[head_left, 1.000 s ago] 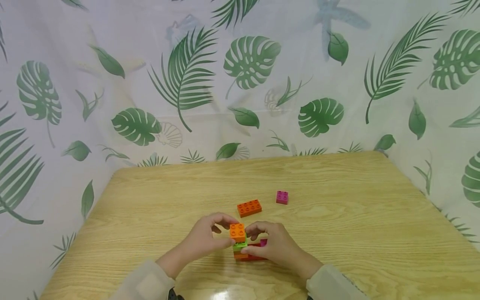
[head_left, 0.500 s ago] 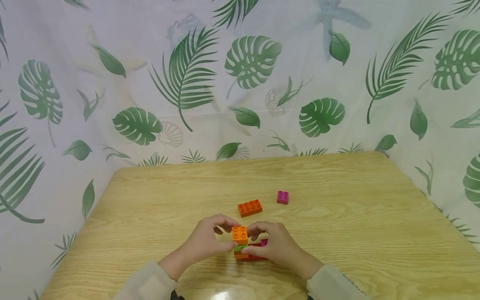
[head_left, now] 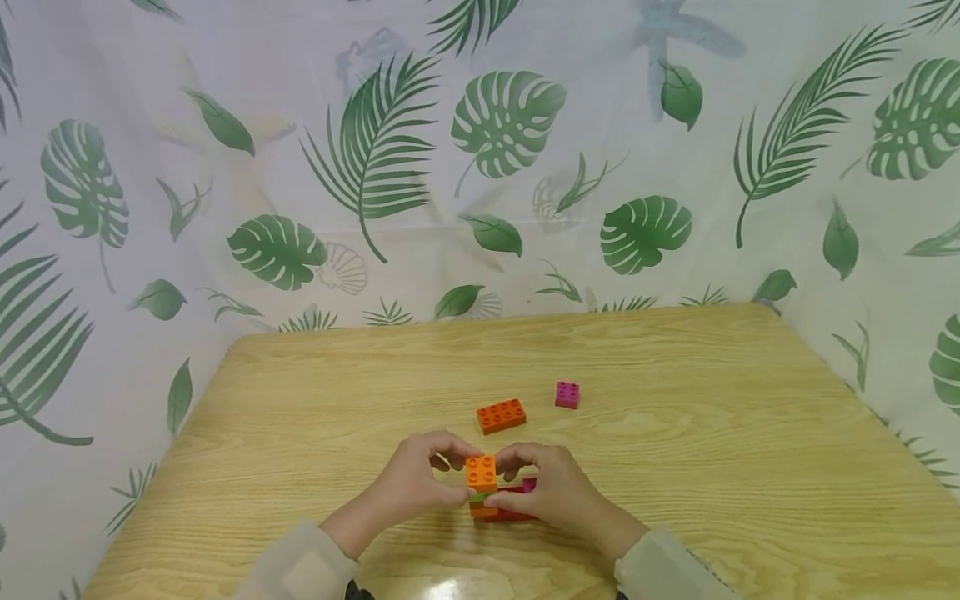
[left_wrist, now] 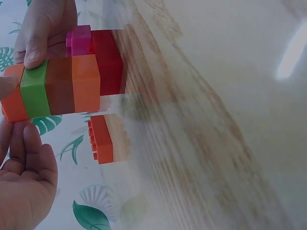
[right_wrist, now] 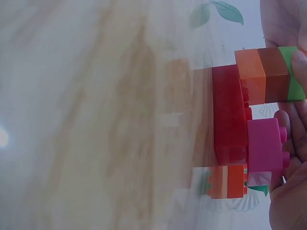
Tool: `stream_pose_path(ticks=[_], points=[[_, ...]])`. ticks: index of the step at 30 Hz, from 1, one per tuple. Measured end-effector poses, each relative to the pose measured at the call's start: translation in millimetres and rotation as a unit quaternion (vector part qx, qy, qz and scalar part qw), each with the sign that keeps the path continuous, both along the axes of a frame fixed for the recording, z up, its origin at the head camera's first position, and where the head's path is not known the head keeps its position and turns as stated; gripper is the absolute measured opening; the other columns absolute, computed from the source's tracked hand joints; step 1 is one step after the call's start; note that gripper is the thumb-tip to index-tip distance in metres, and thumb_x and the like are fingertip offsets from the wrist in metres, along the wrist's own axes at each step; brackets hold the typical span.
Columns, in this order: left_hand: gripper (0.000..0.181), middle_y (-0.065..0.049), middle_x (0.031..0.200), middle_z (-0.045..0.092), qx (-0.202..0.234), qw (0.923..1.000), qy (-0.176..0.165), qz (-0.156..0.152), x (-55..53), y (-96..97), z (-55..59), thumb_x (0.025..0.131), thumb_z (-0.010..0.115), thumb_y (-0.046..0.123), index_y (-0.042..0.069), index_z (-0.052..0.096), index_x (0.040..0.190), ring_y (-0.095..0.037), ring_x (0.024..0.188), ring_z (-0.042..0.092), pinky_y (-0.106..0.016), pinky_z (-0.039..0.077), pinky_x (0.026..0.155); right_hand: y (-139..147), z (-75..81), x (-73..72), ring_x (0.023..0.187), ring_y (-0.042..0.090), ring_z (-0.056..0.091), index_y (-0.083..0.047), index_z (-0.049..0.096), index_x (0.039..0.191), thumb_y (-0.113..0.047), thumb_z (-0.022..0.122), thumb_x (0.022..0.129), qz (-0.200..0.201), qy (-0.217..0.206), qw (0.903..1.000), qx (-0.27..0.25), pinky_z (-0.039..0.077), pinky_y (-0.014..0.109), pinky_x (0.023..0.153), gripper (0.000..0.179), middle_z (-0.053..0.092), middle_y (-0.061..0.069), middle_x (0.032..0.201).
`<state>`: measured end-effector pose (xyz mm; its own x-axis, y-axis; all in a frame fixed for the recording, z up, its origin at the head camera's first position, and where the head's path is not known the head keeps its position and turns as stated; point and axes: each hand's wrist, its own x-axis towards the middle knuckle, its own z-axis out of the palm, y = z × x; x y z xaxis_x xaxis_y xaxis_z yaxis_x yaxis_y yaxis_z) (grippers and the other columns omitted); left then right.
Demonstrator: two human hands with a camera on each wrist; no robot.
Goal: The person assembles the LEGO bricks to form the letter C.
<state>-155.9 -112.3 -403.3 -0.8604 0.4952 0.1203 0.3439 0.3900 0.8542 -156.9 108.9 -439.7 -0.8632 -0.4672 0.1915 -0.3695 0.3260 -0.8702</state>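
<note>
A tower of toy building bricks stands on the left end of a long red brick (right_wrist: 229, 115). From the bottom up it has an orange brick (left_wrist: 86, 84), a brown brick (left_wrist: 60, 85), a green brick (left_wrist: 34, 91) and a top orange brick (head_left: 482, 472). My left hand (head_left: 416, 479) pinches the top orange brick, thumb in front and fingers behind. My right hand (head_left: 558, 492) grips the tower lower down, its thumb at the green brick. On the red brick's other end sits a magenta brick (right_wrist: 264, 146), partly hidden by the right hand in the head view.
Behind the hands, a loose orange-red brick (head_left: 501, 416) with two rows of studs lies on the wooden table (head_left: 300, 400). Farther back and to the right is a small magenta brick (head_left: 567, 395). A leaf-patterned cloth (head_left: 525, 250) hangs behind the table.
The left hand has brought the top orange brick slightly right and down onto the green brick, lining it up with the tower. The right hand has kept its hold.
</note>
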Motion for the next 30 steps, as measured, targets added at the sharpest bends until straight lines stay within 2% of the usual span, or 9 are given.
stream_pose_path(ticks=[10, 18, 24, 30], points=[[0.032, 0.001, 0.102, 0.064, 0.002, 1.0, 0.0, 0.004, 0.6, 0.2, -1.6, 0.075, 0.08, 0.009, 0.008, 0.069, 0.105, -0.025, 0.091, 0.057, -0.045, 0.048, 0.083, 0.7, -2.2, -1.2, 0.086, 0.017, 0.059, -0.008, 0.067, 0.099, -0.026, 0.081, 0.076, -0.004, 0.014, 0.9998, 0.014, 0.054, 0.026, 0.073, 0.033, 0.066, -0.003, 0.095], [0.034, 0.0, 0.103, 0.063, -0.013, 0.9999, 0.007, -0.001, 1.4, 0.1, -2.0, 0.076, 0.077, 0.007, 0.006, 0.066, 0.108, -0.025, 0.092, 0.056, -0.041, 0.048, 0.082, 4.8, -0.3, -3.7, 0.089, 0.014, 0.06, -0.011, 0.065, 0.109, -0.033, 0.078, 0.08, 0.035, 0.026, 0.9984, 0.035, 0.051, 0.038, 0.084, 0.039, 0.066, -0.005, 0.102], [0.034, -0.001, 0.106, 0.063, -0.011, 0.9999, 0.005, -0.005, 2.1, 0.4, -1.1, 0.077, 0.076, 0.008, 0.006, 0.066, 0.109, -0.028, 0.094, 0.057, -0.045, 0.048, 0.083, 18.6, 2.7, -17.0, 0.094, 0.017, 0.061, -0.008, 0.061, 0.12, -0.026, 0.073, 0.086, 0.068, 0.047, 0.996, 0.035, 0.05, 0.043, 0.085, 0.04, 0.066, 0.003, 0.11], [0.033, -0.001, 0.106, 0.063, -0.017, 0.9998, 0.0, -0.008, 0.4, 0.9, -1.3, 0.078, 0.076, 0.009, 0.007, 0.066, 0.109, -0.029, 0.095, 0.057, -0.047, 0.048, 0.083, 28.4, 5.5, -37.5, 0.1, 0.023, 0.058, -0.006, 0.058, 0.124, -0.025, 0.066, 0.092, 0.035, 0.067, 0.9954, 0.059, 0.046, 0.046, 0.085, 0.038, 0.063, 0.01, 0.115]])
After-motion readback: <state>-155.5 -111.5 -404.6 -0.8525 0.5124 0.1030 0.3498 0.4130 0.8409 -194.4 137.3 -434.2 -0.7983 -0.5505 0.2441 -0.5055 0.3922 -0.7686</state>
